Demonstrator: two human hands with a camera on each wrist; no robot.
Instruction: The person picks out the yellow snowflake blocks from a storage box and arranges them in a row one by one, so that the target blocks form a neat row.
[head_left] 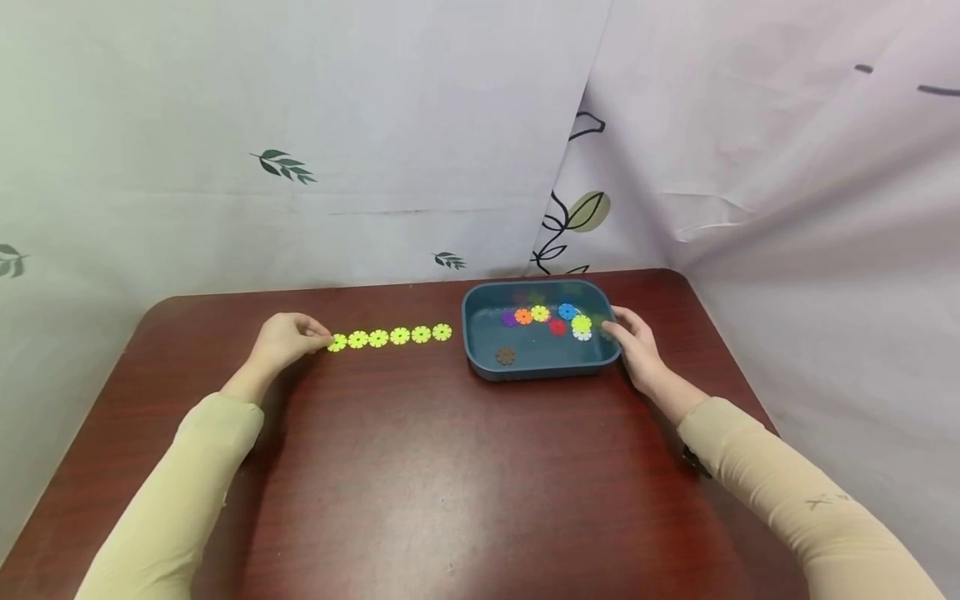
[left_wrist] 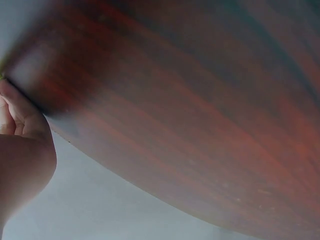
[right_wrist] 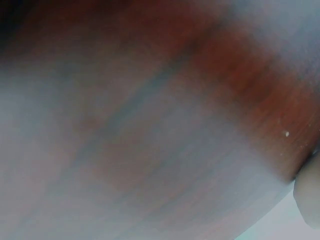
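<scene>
In the head view, several yellow-green snowflake discs lie in a straight row on the table, left of a blue-grey tray. My left hand pinches the leftmost disc of the row between thumb and fingertips. At the tray's right end, my right hand grips the rim, thumb over the edge and fingers outside. Close to that thumb, a yellow-green disc overlaps a white disc in the tray. The left wrist view shows part of the left hand at its left edge.
Inside the tray are also purple, orange, yellow, blue, red and brown discs. The dark red-brown table meets a pale patterned cloth at its back and right.
</scene>
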